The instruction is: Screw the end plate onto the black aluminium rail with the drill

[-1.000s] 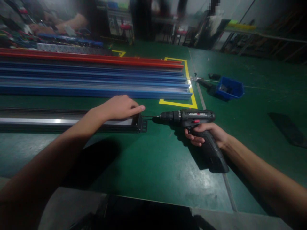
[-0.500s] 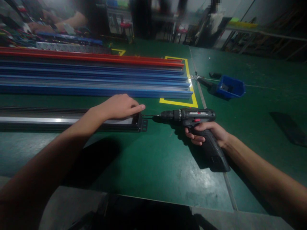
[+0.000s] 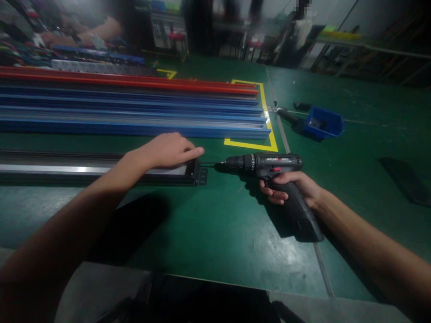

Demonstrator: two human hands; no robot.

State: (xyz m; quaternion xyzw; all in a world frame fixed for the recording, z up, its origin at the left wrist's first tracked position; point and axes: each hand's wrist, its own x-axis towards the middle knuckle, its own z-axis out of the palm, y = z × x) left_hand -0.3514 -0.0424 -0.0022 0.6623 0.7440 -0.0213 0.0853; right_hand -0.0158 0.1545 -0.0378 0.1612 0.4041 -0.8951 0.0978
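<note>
A long black channel (image 3: pixel 161 179) with a pale strip inside lies along the near left of the bench. Across its right end rests my left hand (image 3: pixel 166 150), thumb stretched to the right and the other fingers mostly hidden over the far side; it holds the channel down. A small slotted bracket (image 3: pixel 203 176) sticks out from the channel's end cap. My right hand (image 3: pixel 292 184) is wrapped around the grip of a black cordless drill (image 3: pixel 276 160) with a red switch. The drill lies level, its long thin bit (image 3: pixel 213 163) reaching the end cap.
Blue rails (image 3: pixel 202 130) and a red rail (image 3: pixel 202 86) lie parallel beyond the channel, their ends inside yellow tape (image 3: pixel 251 146). A blue bin (image 3: pixel 325 122) stands at right. A dark flat object (image 3: pixel 404 179) lies farther right. Another person's arm (image 3: pixel 101 31) is at the back left.
</note>
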